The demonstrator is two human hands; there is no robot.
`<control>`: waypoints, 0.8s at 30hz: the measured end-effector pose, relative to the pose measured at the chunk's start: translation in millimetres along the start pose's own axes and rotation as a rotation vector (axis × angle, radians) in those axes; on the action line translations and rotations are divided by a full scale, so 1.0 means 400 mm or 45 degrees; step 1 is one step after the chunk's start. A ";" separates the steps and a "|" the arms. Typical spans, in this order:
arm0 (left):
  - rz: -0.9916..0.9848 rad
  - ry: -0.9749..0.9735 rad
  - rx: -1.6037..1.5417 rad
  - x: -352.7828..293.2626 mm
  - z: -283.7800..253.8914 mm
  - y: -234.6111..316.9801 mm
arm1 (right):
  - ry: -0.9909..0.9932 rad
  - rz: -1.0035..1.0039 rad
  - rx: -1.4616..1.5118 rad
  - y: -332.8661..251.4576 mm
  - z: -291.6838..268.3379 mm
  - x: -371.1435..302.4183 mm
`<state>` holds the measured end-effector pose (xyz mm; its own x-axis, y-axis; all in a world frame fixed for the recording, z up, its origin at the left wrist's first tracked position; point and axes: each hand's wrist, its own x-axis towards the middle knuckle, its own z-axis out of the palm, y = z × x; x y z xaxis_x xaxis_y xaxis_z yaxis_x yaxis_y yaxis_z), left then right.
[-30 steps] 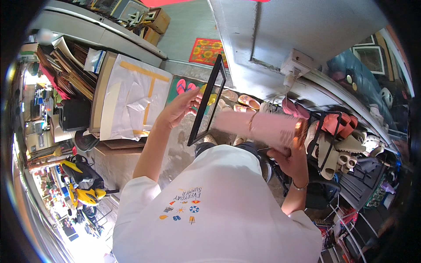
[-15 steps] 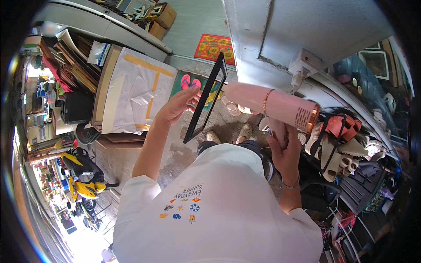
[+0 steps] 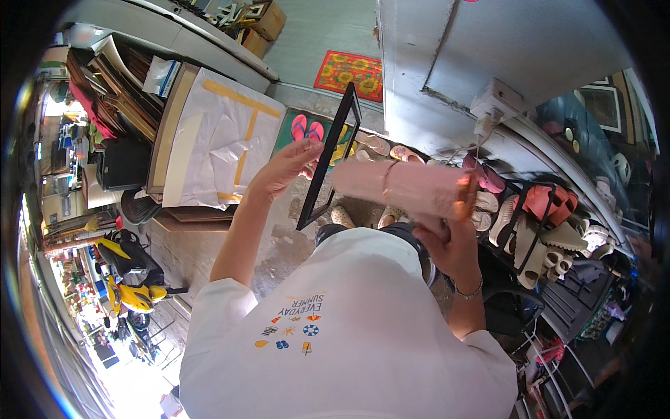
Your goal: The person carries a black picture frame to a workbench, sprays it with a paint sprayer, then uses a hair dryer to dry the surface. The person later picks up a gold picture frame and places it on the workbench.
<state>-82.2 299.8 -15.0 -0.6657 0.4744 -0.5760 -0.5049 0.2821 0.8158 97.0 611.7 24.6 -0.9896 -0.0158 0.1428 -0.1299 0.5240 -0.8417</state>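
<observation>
Left hand [image 3: 289,167] raised, fingers closed on edge of black picture frame [image 3: 329,162], frame held upright and edge-on to camera. Right hand [image 3: 447,241] gripping pink roll [image 3: 405,188] from below, roll lying crosswise just beside frame (contact between the two cannot be told). White sheet with yellow tape strips [image 3: 223,140] left of left hand. Shoe rack with sandals [image 3: 537,230] right of roll. Patterned mat [image 3: 347,72] on floor beyond frame
</observation>
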 end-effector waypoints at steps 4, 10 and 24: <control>0.023 -0.008 0.003 -0.009 -0.014 -0.008 | 0.102 0.046 0.060 0.009 0.042 0.001; 0.062 -0.005 0.014 -0.025 -0.039 -0.026 | -0.033 -0.046 -0.089 -0.029 0.044 0.009; 0.060 0.053 0.049 -0.067 -0.070 -0.038 | -0.049 0.025 0.037 -0.069 0.083 0.008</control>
<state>-72.0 259.2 -13.3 -0.7110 0.4529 -0.5378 -0.4515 0.2923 0.8431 95.4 569.0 31.2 -0.9936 -0.0388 0.1062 -0.1113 0.4998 -0.8590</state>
